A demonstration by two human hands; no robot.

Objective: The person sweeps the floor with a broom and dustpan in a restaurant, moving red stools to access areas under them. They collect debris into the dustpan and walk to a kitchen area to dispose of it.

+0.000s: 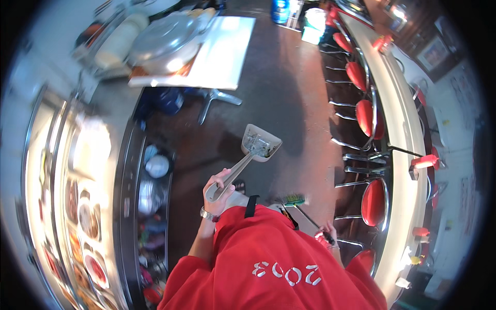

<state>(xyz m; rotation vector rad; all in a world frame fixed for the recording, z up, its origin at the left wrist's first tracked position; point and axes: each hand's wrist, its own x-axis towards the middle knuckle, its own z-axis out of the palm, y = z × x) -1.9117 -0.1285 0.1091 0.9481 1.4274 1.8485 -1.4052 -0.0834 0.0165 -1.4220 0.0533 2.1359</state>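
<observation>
My left hand [217,186], with a metal-banded watch at the wrist, grips the long handle of a light-coloured dustpan [261,143]. The pan is held out ahead of me above the dark floor, and small bits of debris lie in it. At my right side, my right hand [326,232] is closed around the black handle grip of a broom [295,201]. The broom's green head and bristles are low, near my feet; whether they touch the floor cannot be told. Dustpan and broom head are apart.
Red-seated chairs [374,202] line a long counter [403,193] on the right, with red squeeze bottles [425,161] on it. On the left runs a lit food counter [120,193] over shelves. Ahead stands a white table [223,58] bearing a large lidded metal pot [166,38].
</observation>
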